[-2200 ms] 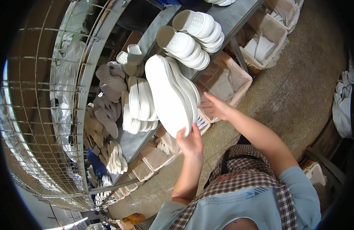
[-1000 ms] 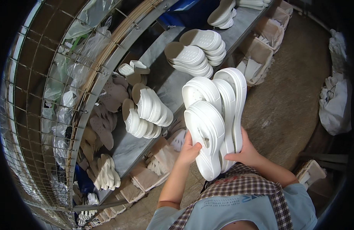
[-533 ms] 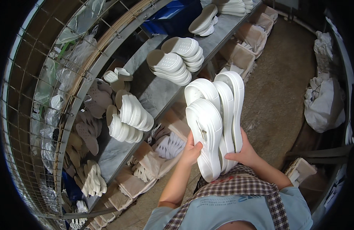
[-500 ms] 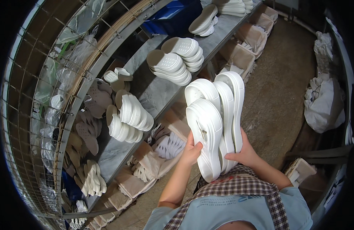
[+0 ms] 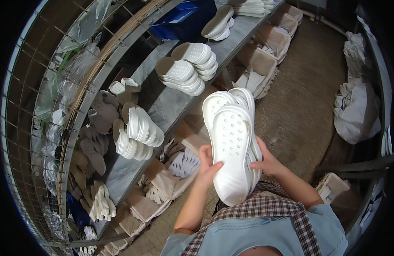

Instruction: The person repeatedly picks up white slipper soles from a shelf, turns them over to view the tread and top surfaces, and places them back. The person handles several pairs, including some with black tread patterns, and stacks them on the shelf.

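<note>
White shoes (image 5: pixel 233 147) bundled upright-ish in front of me, centre to lower centre of the frame, at least three, exact count hidden by overlap. My left hand (image 5: pixel 209 168) grips the left edge, thumb on the front shoe; my right hand (image 5: pixel 268 160) clamps the right edge, thumb against the side rims, other fingers partly hidden. Step in hand, my read: holding the bundle together two-handed, clear of the table. Next move calls for even squeeze from both sides; the smooth faces could slide. Front shoe: glossy, rubbery-looking, long oval, rows of small holes up top, plain rounded lower end, rims nested behind. Checked cloth apron (image 5: pixel 269 202) just below. Upper centre: grey, streaky, hard-looking table (image 5: pixel 169 109) with shoe stacks (image 5: pixel 141 128), plus a shiny blue box (image 5: pixel 184 21). Cloth-lined bins (image 5: pixel 265 64) upper right of centre, rough brown floor (image 5: pixel 299 98) beside, crumpled white bag (image 5: pixel 357 113) far right.
</note>
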The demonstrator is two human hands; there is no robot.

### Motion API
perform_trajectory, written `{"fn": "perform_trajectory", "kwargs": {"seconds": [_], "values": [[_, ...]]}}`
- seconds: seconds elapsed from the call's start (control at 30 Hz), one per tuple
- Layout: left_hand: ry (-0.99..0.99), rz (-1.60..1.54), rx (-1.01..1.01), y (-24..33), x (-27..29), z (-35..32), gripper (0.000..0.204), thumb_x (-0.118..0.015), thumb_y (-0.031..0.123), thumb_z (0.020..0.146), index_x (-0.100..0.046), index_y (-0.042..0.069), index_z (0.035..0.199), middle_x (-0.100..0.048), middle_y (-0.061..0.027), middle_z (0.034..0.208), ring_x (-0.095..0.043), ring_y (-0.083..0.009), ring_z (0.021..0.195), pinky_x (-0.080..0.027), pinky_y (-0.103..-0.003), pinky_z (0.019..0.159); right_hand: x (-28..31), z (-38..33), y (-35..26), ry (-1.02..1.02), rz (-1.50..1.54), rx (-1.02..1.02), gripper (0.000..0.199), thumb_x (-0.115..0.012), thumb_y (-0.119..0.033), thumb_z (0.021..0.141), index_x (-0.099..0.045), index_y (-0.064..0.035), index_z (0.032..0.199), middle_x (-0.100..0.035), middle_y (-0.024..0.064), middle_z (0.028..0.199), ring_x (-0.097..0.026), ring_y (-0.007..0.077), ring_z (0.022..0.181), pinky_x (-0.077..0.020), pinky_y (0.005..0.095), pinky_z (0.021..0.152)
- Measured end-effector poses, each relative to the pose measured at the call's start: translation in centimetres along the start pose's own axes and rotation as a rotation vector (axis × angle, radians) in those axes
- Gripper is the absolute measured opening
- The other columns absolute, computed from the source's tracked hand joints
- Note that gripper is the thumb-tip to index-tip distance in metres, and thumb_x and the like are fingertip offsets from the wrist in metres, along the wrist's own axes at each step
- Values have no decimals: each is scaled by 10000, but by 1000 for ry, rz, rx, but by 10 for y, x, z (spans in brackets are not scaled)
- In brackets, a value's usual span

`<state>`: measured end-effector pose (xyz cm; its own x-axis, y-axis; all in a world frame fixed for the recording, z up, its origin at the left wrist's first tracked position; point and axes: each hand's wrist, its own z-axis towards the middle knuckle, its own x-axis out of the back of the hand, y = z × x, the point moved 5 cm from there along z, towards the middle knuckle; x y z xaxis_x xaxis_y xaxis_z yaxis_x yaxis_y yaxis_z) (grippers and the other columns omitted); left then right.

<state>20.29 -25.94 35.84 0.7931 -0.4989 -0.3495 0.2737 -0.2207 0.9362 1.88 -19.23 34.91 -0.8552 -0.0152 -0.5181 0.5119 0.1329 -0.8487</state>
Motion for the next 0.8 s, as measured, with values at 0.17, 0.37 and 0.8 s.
{"fn": "perform_trajectory", "kwargs": {"seconds": [0.17,0.37,0.8], "values": [[-169,-124,220,-3,11,6,1037,-736,309,687,-69,80,1448,-290,-189,1401,-311,-301,1303,-338,-419,1028,-3,4,32,-57,155,-147,1068,-737,-287,699,-36,-71,1474,-252,161,1453,-285,292,1328,-254,411,1094],[-62,-153,204,-23,16,-7,1030,-737,229,670,-90,87,1457,-328,-176,1390,-365,-300,1279,-379,-413,1009,2,5,50,-76,-67,-180,738,-544,-268,887,-131,-67,1465,-343,171,1404,-347,278,1293,-317,427,1063],[264,-137,59,2,35,-46,999,-548,-35,653,-25,145,1485,-235,-145,1452,-332,-284,1302,-381,-376,1009,67,-76,178,-508,-867,-674,385,-474,-273,889,-621,16,1096,-625,215,1100,-599,308,1014,-455,380,886]]}}
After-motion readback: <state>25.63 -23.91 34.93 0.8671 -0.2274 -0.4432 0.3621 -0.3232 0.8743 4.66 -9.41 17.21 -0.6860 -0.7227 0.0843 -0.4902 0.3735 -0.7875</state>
